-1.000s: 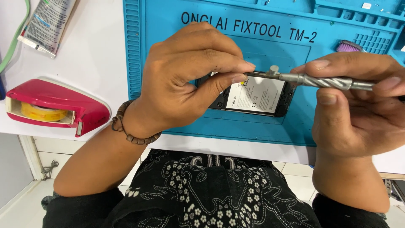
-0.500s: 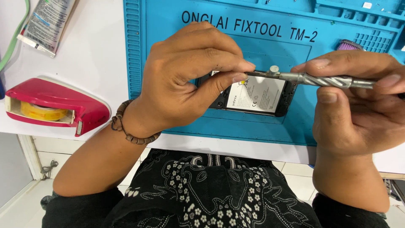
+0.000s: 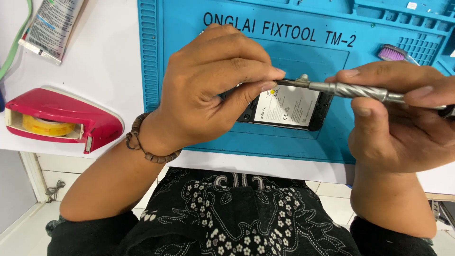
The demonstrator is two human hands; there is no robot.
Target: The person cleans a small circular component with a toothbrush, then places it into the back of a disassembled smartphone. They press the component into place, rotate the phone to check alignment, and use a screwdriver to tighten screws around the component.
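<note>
- Head view, looking straight down: the left hand (image 3: 208, 95) is curled over an opened phone (image 3: 289, 106), thumb and forefinger pinched together at the phone's top edge, right where the tool tip lands; what sits in that pinch is too small to tell.
- The right hand (image 3: 398, 118) is closed around a metal screwdriver (image 3: 355, 91), its twisted silver shaft lying almost level and pointing left, fingers wrapped along it and the handle end running off the right edge.
- The screwdriver's tip meets the phone's upper rim, just beside the left fingertips (image 3: 272, 76).
- The phone has its back off, and a white-labelled battery (image 3: 286, 105) is on show. The phone is over the middle of a blue repair mat (image 3: 189, 28), partly hidden under the left hand; whether it rests flat on the mat I cannot tell.
- A beaded bracelet (image 3: 142, 142) rings the left wrist.
- On the white table (image 3: 104, 61), left of the mat: a pink tape dispenser (image 3: 61, 116) with a yellow roll inside, and a squeezed tube (image 3: 52, 26) further up.
- A purple-bristled brush (image 3: 393, 52) lies at the mat's upper right, near the small grid compartments.
</note>
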